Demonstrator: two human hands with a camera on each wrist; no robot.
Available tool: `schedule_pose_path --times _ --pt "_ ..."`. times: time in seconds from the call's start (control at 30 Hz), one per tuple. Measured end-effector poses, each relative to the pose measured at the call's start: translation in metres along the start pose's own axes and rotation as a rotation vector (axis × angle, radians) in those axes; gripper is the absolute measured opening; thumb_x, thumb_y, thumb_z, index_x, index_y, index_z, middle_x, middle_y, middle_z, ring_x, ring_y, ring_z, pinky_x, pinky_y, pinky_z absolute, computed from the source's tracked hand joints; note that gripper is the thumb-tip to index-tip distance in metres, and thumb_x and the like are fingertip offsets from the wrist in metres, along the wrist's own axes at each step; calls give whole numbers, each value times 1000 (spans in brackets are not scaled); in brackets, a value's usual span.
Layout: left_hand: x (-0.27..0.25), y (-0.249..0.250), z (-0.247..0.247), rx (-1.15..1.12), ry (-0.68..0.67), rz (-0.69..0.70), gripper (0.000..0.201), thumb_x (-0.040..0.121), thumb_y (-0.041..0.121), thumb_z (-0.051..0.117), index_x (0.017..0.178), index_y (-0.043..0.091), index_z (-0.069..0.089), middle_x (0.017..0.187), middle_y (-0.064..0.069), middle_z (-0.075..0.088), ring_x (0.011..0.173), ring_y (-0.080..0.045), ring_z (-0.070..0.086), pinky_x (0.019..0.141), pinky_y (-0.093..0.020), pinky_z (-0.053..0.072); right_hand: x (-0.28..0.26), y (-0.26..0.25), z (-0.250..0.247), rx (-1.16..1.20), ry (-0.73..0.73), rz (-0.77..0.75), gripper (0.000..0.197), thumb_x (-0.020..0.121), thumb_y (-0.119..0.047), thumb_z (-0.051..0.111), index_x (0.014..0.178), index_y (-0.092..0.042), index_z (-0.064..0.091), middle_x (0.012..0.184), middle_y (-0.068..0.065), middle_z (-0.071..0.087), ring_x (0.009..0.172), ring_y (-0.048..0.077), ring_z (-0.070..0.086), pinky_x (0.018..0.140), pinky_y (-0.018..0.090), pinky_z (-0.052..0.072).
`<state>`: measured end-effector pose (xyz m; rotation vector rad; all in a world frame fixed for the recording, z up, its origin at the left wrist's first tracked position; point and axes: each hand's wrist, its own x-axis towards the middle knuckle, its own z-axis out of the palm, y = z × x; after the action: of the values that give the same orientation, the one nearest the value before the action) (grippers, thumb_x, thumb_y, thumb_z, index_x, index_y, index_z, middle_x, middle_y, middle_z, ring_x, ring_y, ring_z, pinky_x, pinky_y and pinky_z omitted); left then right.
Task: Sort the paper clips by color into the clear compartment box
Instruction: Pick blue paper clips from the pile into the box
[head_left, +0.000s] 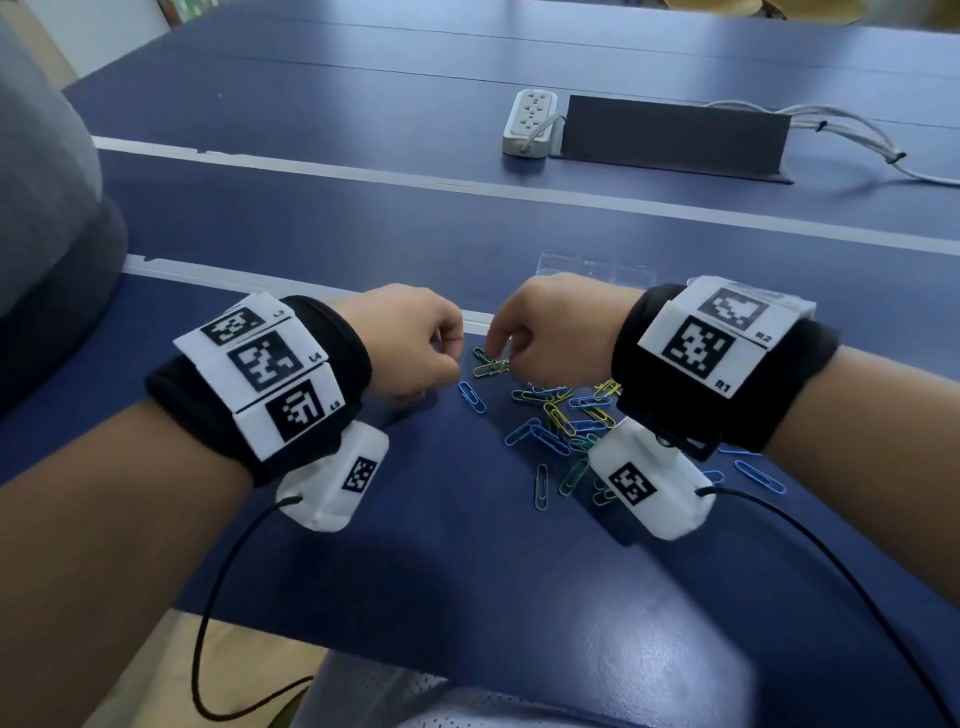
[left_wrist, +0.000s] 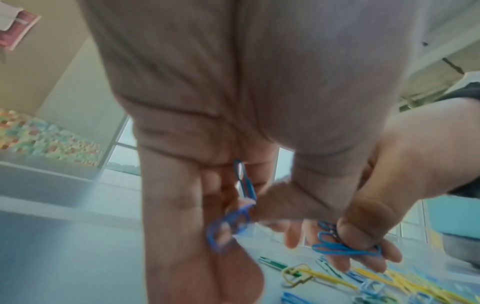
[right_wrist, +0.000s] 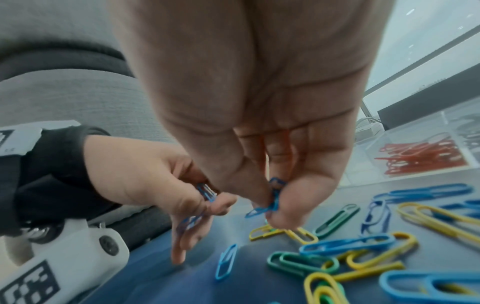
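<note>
A loose pile of blue, yellow and green paper clips lies on the blue table. My left hand hovers just left of the pile and pinches several blue clips between thumb and fingers. My right hand is over the pile's far left end and pinches a few blue clips at its fingertips. The two hands are close together. The clear compartment box stands just beyond my right hand, mostly hidden by it; one compartment holds red clips.
A single blue clip lies apart, left of the pile, and more blue ones lie under my right wrist. A white power strip and a dark cable box sit far back. A grey chair back stands at left.
</note>
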<state>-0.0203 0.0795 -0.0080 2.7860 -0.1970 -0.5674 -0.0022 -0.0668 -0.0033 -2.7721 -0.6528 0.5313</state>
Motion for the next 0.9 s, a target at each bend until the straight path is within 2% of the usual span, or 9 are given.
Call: schedule_pose_path --times 0.07,0.17,0.3,0.37,0.5,0.57,0.67,0.73,0.9 --pt "0 1 0 -73 2 -1 13 82 16 46 73 19 56 63 4 61 60 -19 71 72 -31 54 -1 0 -2 18 -41 -6 36 80 -11 46 98 -31 70 58 -11 50 67 17 53 71 21 45" --pt "3 2 1 -85 -2 -14 20 85 16 43 68 20 54 59 4 57 54 -12 64 64 -23 48 1 3 -4 123 -102 42 34 79 -9 42 79 -28 70 53 -5 58 45 6 53 51 11 46" --pt "5 4 3 -87 43 -16 24 84 17 48 61 22 54 61 7 52 59 -6 46 54 -19 36 0 4 -3 363 -196 98 20 83 -12 47 73 -9 64 65 8 59 58 23 57 62 26 52" --pt "4 5 2 -118 11 -23 20 83 20 50 64 21 57 60 7 52 57 -9 46 55 -22 37 -4 5 -2 422 -242 71 21 85 -19 53 66 -10 58 61 5 56 56 20 56 58 26 51" --pt "1 3 3 -116 -43 15 10 79 23 58 76 24 68 65 9 58 64 -9 52 61 -23 41 -11 9 1 27 -174 -83 24 74 -45 70 67 -25 58 55 -9 55 47 1 50 51 19 38" --pt "1 3 6 -45 -33 58 8 76 24 64 81 27 70 68 11 60 69 -8 55 62 -22 44 -14 6 3 -134 -142 -165 13 72 -38 74 75 -28 66 59 -13 54 55 4 50 51 15 36" --pt "1 6 8 66 -2 115 10 71 29 73 77 32 67 69 13 56 71 -9 53 65 -22 43 -15 0 11 -263 -147 -222 21 74 -30 73 93 -24 72 73 -8 60 69 13 48 59 21 38" --pt "3 8 8 132 -16 143 16 70 29 76 72 35 61 77 10 57 75 -12 52 69 -25 46 -14 -2 13 -294 -139 -227 21 76 -29 71 96 -24 72 71 -8 56 75 13 44 67 22 36" --pt "7 11 10 224 -16 197 13 74 22 74 86 25 75 86 5 64 86 -15 59 74 -26 50 -16 1 13 -275 -131 -245 16 78 -29 69 93 -24 73 73 -6 58 74 13 48 66 21 37"
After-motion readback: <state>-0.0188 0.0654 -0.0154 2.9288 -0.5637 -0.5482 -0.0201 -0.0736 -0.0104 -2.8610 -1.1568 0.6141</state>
